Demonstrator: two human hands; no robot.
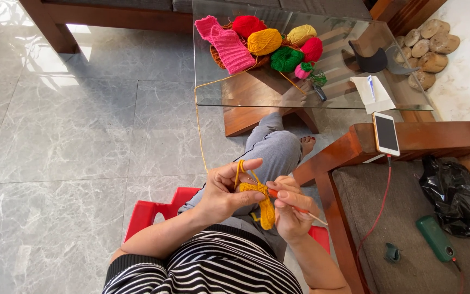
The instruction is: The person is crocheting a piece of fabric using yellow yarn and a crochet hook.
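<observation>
A small yellow crochet piece [264,204] is pinched by the closed left hand [225,193]; the crochet hook [298,209], gripped in the closed right hand [291,212], is pointed leftward into it.

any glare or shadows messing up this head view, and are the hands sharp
Head view: the glass table carries pale reflected streaks, and sunlit patches with leafy shadows fall on the grey tile floor at upper left. The left hand, right hand and orange crochet piece are in clear focus; wide-angle bending shows toward the edges.
</observation>
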